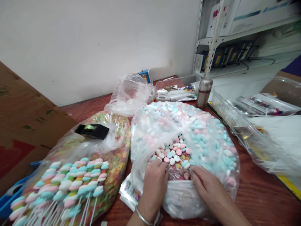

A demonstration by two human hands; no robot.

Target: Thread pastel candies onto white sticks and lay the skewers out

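A big clear bag of pastel pink, blue and white marshmallows [213, 141] lies in front of me. In its opening sits a pile of small round candies [172, 153], pink, white, blue and a few orange. My left hand [156, 177] is closed at the pile's left edge, fingers curled down, and whatever they grip is hidden. On the right side of the opening, my right hand [205, 182] has its thumb and fingers drawn together. A blue-and-white marshmallow [185, 164] is close to those fingertips; I cannot tell what they pinch. A pale straight edge [180, 181] runs between both hands.
At left, finished-looking marshmallow skewers [77, 179] rest on a bag of yellow-orange ring candies [117, 163], with a black tape dispenser [92, 131]. Behind stand a crumpled plastic bag [131, 94], a metal bottle [204, 93] and a clear tray [176, 89]. Cardboard [28, 116] borders the left.
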